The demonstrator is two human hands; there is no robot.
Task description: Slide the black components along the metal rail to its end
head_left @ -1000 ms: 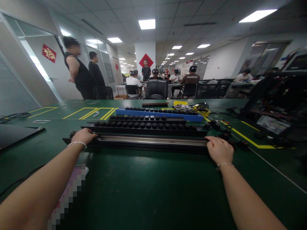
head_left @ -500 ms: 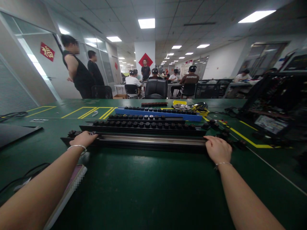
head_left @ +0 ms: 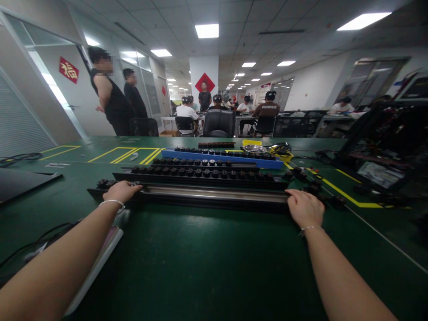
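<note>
A long black rail point(head_left: 214, 203) with a shiny metal groove along its top lies crosswise on the green table. My right hand point(head_left: 305, 208) is closed over its right end, fingers curled on the far side. Near the left end, my left hand point(head_left: 121, 192) reaches onto the groove with its fingers together. Dark small pieces show at those fingertips, partly hidden by the hand. More small black parts point(head_left: 104, 183) sit on the rail left of that hand. Just behind lies another black rail point(head_left: 200, 177), lined with a row of round black parts point(head_left: 190, 171).
Further back are a third loaded rail point(head_left: 240, 168) and a blue rail point(head_left: 220, 158). A metal dish point(head_left: 253, 150) and a yellow tray point(head_left: 251, 142) stand beyond. Loose black parts point(head_left: 312, 186) lie to the right. A flat white-edged object point(head_left: 96, 274) is under my left forearm.
My left hand has slid slightly to the right along the rail. My right hand stays on the right end. The whole view has shifted a little.
</note>
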